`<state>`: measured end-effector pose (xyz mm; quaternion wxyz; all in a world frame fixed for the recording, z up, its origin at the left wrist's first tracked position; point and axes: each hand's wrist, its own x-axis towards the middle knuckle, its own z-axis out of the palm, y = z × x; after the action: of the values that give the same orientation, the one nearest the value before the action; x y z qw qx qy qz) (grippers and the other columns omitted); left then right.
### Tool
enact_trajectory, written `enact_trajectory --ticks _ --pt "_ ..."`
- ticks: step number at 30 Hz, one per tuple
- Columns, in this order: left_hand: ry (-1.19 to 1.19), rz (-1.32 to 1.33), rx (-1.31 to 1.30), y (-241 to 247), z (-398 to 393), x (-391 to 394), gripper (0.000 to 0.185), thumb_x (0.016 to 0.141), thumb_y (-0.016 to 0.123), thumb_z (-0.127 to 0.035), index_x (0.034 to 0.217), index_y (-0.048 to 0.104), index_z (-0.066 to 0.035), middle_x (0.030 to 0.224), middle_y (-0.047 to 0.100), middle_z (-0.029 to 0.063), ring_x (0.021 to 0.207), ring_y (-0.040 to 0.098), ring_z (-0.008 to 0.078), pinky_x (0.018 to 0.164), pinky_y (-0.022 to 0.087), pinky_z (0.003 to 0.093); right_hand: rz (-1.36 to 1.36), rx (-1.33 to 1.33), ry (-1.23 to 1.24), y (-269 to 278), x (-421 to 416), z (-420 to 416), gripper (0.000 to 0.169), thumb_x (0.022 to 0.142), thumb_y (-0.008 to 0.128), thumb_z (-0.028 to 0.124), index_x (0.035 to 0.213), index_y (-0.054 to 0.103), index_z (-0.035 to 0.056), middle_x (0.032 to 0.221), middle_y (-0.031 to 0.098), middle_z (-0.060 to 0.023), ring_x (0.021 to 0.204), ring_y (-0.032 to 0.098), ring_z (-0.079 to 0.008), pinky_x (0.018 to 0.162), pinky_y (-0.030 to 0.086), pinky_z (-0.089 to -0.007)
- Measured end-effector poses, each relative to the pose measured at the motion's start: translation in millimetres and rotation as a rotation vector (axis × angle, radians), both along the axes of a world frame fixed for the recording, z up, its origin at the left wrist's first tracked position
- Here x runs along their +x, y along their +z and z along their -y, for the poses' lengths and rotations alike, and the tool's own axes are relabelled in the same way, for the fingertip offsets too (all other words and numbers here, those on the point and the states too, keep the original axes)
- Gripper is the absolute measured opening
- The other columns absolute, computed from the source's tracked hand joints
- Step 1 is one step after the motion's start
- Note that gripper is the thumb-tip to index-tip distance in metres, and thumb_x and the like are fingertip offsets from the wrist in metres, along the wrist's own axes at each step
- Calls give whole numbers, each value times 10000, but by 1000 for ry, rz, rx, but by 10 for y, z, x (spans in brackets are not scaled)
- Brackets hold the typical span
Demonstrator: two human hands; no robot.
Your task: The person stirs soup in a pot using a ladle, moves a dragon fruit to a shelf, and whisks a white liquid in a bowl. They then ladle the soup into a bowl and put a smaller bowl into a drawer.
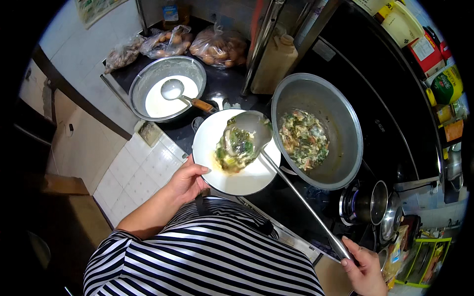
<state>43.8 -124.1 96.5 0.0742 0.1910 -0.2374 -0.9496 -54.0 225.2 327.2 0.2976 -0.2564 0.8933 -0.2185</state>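
My left hand (187,177) grips the rim of a white dish (255,179) with a dark edge, thumb on top. Cooked food with greens and pale shreds (235,153) lies in the dish, some of it at the lip of the ladle. My right hand (361,264) holds the long metal handle of a ladle (259,129), whose bowl is tipped over the dish. Right beside the dish stands a deep metal pot (339,144). More of the same mixture (304,140) covers part of its bottom.
A metal basin (139,87) of white liquid holds a wooden-handled ladle (173,89). Behind it sit bags of eggs (219,46) and a plastic jug (274,64). At right, a small pan (378,203) stands on a burner with a blue flame (354,205).
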Motion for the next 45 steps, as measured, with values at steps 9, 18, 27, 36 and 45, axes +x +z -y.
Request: enact_trajectory --ticks 9,18,27,36,45 --pt "17 3 -30 -152 24 -1 690 707 505 41 1338 242 -54 1250 430 165 1102 510 302 875 484 449 -511 -80 176 -343 -50 -316 475 812 615 137 1242 478 -12 805 602 -36 659 526 -66 590 400 -179" --pt "14 41 -144 -201 42 -68 591 706 531 -73 1260 363 49 1177 523 177 1034 561 293 880 471 418 -612 -14 -238 -689 -692 -543 400 835 561 87 1231 507 88 728 580 -75 611 565 -205 540 443 -304" --pt "-14 32 -150 -219 59 -40 594 707 531 -95 1255 364 62 1189 514 186 1045 556 297 894 465 424 -262 -34 -364 -998 -1093 -554 372 863 549 148 1229 511 92 731 599 -114 619 574 -189 515 443 -307" --pt "1 38 -148 -148 35 -16 610 699 553 -87 1260 363 58 1202 507 186 1078 535 300 922 445 429 552 -362 -748 -899 -1002 -271 348 897 511 150 1229 492 51 633 546 -23 422 424 -68 383 307 -171" --pt "11 4 -143 -180 31 -6 599 714 548 -87 1265 361 52 1206 506 183 1076 538 292 913 449 428 451 -451 -685 -582 -824 -330 311 892 507 106 1184 526 -1 698 572 -62 480 471 -78 371 318 -162"
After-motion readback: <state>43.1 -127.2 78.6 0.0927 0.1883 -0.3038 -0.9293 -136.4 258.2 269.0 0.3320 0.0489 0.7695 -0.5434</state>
